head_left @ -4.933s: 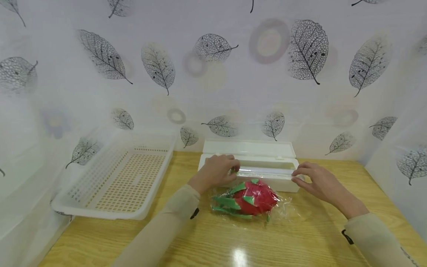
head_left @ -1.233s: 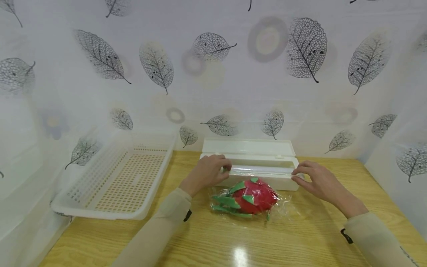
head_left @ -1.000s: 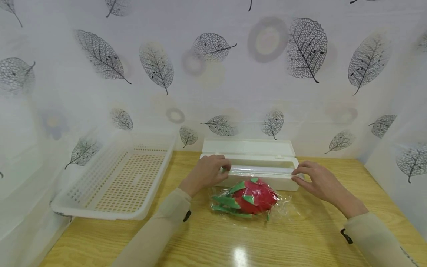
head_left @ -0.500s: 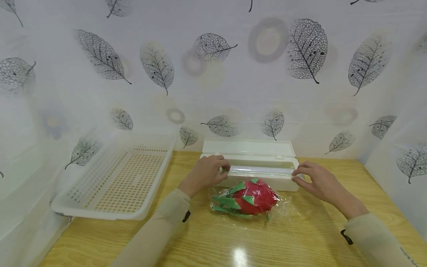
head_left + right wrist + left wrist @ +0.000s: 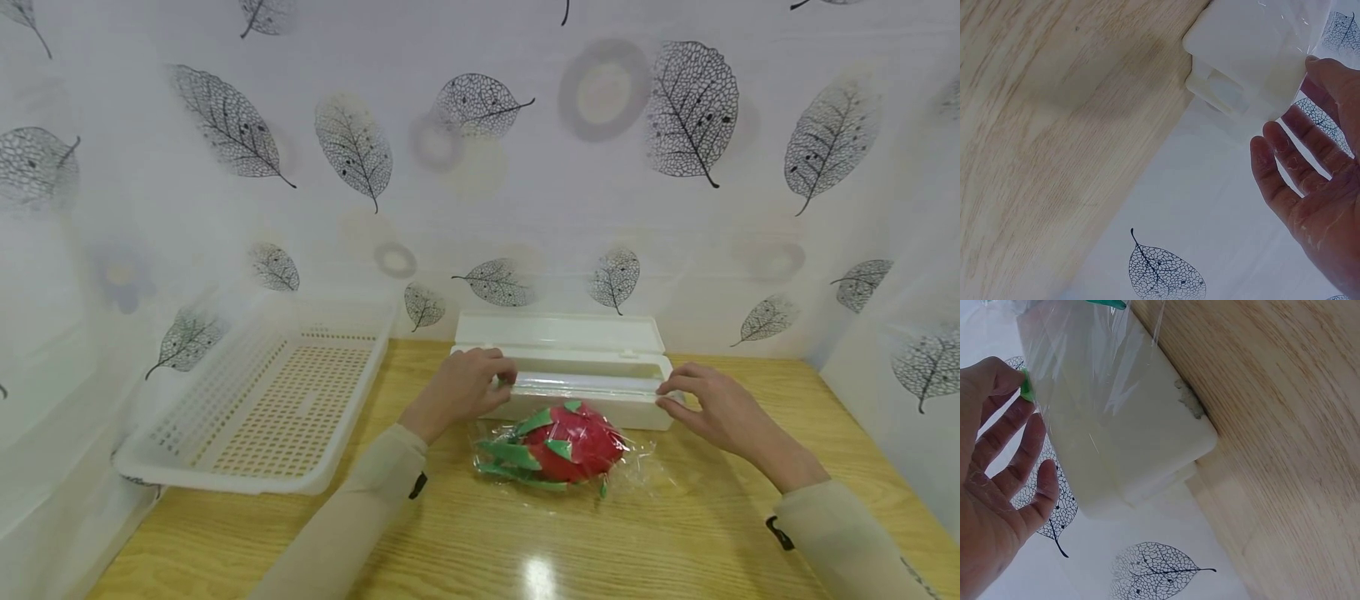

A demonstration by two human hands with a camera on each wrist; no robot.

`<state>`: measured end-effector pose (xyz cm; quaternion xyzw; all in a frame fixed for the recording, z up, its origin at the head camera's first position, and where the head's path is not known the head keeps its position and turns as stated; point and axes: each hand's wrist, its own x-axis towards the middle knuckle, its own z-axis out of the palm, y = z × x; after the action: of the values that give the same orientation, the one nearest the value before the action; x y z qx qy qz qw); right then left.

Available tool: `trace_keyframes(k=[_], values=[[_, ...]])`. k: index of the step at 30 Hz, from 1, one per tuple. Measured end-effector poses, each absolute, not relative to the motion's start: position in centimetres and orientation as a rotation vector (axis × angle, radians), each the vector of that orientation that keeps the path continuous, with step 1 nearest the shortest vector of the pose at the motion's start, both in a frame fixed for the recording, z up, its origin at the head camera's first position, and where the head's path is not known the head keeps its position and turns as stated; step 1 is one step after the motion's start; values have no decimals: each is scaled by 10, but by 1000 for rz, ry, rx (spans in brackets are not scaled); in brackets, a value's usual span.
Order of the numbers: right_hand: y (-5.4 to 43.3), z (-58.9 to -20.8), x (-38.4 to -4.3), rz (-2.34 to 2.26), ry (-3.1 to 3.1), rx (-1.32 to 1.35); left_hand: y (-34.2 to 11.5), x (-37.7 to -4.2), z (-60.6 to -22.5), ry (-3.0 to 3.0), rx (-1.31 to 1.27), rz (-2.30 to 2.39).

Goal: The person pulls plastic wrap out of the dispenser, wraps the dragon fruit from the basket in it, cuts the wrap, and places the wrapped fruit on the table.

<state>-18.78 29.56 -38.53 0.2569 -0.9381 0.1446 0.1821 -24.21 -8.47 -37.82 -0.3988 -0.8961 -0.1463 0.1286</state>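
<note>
A white cling film box (image 5: pixel 592 412) stands with its lid (image 5: pixel 555 332) raised and a film roll (image 5: pixel 585 381) inside. My left hand (image 5: pixel 467 385) pinches a small green slide cutter (image 5: pixel 1026 386) at the box's front edge, left of the middle. At the opposite end, the thumb and forefinger of my right hand (image 5: pixel 712 407) pinch the box's front corner, with clear film stretched over it. Against the front of the box lies a red dragon fruit (image 5: pixel 588 442) with green scales, wrapped in clear film. Loose film sticks out at its right side.
A white plastic basket (image 5: pixel 322 467) with a perforated bottom stands on the left of the wooden table (image 5: pixel 600 550). Behind the table and at both sides hangs a white curtain (image 5: pixel 525 217) printed with leaves.
Since the earliest frame my left hand has slid a little to the left along the front of the box. My right hand, the box and the dragon fruit have stayed put.
</note>
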Motion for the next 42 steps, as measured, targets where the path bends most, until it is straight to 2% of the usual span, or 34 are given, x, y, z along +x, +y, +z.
trace_keyframes(k=[42], values=[[294,-385,-188,393,-2605,743,-90,-242,-377,-2627,-1156,-437]])
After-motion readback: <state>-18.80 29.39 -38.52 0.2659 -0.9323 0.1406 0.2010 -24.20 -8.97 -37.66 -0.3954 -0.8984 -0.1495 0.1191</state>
